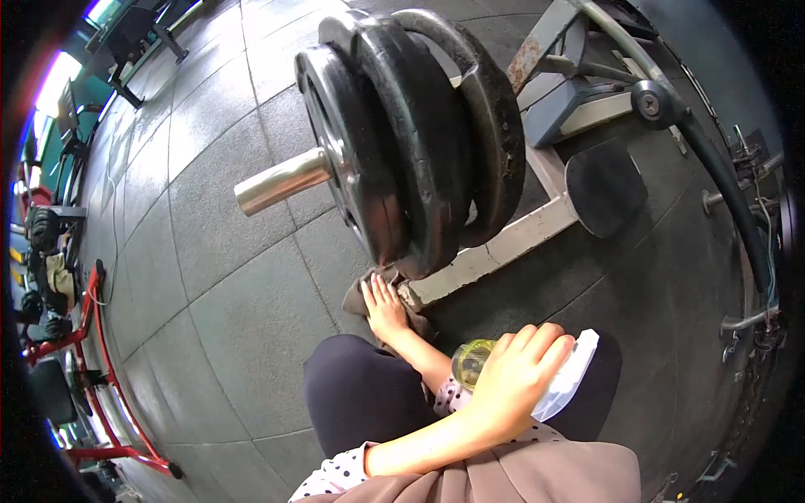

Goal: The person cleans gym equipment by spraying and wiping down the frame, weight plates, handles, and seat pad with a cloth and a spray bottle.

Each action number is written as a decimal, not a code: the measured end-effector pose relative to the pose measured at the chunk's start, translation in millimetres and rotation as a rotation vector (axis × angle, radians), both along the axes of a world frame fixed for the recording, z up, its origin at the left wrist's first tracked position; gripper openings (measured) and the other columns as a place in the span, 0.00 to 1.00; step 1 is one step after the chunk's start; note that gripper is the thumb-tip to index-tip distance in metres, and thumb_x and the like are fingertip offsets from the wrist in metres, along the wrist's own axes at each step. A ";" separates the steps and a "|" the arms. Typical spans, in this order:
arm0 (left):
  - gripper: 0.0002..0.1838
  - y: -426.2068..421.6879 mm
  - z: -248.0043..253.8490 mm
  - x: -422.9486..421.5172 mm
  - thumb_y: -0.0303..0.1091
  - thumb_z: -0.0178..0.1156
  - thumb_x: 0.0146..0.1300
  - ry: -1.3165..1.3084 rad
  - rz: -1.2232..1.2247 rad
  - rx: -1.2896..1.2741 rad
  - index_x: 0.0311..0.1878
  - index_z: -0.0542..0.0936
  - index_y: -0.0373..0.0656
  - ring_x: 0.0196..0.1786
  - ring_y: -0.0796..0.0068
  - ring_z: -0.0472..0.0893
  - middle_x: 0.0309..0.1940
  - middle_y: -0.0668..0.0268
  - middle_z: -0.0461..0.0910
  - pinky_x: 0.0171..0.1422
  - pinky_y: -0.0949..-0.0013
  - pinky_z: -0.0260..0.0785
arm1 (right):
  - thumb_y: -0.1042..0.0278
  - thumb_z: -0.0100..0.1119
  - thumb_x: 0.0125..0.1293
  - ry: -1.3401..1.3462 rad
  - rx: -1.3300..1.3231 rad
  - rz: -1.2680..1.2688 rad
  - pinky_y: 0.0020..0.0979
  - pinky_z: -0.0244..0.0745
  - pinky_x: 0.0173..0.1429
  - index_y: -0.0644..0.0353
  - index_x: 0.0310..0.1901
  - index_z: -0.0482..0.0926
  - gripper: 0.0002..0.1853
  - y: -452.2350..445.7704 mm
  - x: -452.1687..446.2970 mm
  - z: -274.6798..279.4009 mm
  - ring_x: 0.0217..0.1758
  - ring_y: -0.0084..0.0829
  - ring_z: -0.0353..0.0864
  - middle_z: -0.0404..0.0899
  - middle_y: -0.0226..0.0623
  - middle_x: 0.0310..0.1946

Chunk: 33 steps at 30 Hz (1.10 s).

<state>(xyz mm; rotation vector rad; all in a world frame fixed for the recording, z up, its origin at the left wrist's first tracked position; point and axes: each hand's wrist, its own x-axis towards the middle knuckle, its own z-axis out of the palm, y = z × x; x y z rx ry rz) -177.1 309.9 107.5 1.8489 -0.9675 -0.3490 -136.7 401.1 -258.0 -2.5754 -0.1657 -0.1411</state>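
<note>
A person crouches on the dark tiled floor (231,277), both knees showing beneath their view. The right hand (386,314) reaches out low and lies over a brownish cloth (355,298), fingers stretched out along it; whether they also grip the fabric I can't tell. That cloth sits at the end of a pale metal beam (495,265) (its paint looks chipped), just below the stacked weight plates (411,138).

Crossing above the right forearm, the left hand (518,369) has its fingers wrapped around a bottle (472,365) with yellowish liquid in it. A whitish plastic piece (572,373) shows on the other side of the knuckles (I can't make out exactly how it joins).

A shiny bar end (285,181) sticks out of the plates, pointing left. Beyond the beam stands a black pad (605,189), and off to the left, well apart, a red metal frame (105,360).
</note>
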 end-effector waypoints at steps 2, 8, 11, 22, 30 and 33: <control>0.30 -1.1 -2.2 -2.4 0.23 0.66 0.35 -0.007 0.019 -0.016 0.49 0.73 0.37 0.47 0.59 0.74 0.46 0.59 0.73 0.48 0.62 0.64 | 0.68 0.44 0.65 0.036 0.039 0.002 0.46 0.46 0.77 0.62 0.71 0.56 0.32 2.4 4.0 -2.7 0.77 0.48 0.51 0.52 0.55 0.73; 0.26 -4.6 -9.0 -1.0 0.24 0.63 0.40 -0.071 0.068 -0.038 0.49 0.73 0.38 0.46 0.61 0.74 0.45 0.61 0.73 0.47 0.64 0.64 | 0.69 0.43 0.66 0.048 0.016 0.107 0.44 0.52 0.75 0.60 0.71 0.58 0.30 -27.2 -45.3 32.9 0.76 0.46 0.55 0.54 0.53 0.73; 0.23 -2.2 -2.9 3.3 0.25 0.61 0.45 -0.051 0.067 -0.036 0.48 0.73 0.39 0.46 0.62 0.74 0.44 0.62 0.73 0.47 0.65 0.65 | 0.69 0.44 0.65 0.064 0.035 0.078 0.44 0.54 0.74 0.60 0.70 0.59 0.30 -29.2 -57.3 33.4 0.75 0.46 0.56 0.55 0.53 0.72; 0.23 -4.6 -6.9 -4.9 0.25 0.63 0.45 -0.066 0.101 -0.027 0.49 0.73 0.39 0.47 0.64 0.74 0.44 0.62 0.73 0.48 0.65 0.65 | 0.66 0.59 0.58 0.033 0.030 0.046 0.45 0.57 0.72 0.60 0.69 0.60 0.36 -12.9 2.7 30.8 0.75 0.45 0.57 0.58 0.50 0.72; 0.25 -4.4 -4.6 -2.2 0.23 0.63 0.42 -0.005 0.056 -0.045 0.49 0.73 0.39 0.47 0.62 0.74 0.44 0.62 0.73 0.47 0.64 0.64 | 0.72 0.49 0.62 0.010 0.021 0.071 0.46 0.58 0.70 0.63 0.68 0.59 0.31 -32.5 -60.2 48.6 0.72 0.48 0.60 0.62 0.52 0.68; 0.24 -6.2 -5.8 -1.6 0.23 0.63 0.43 -0.010 0.047 -0.059 0.48 0.73 0.39 0.47 0.62 0.74 0.44 0.61 0.73 0.47 0.64 0.64 | 0.68 0.54 0.60 -0.031 -0.139 0.095 0.44 0.65 0.64 0.62 0.65 0.67 0.29 -41.8 -75.9 33.6 0.68 0.45 0.67 0.69 0.49 0.64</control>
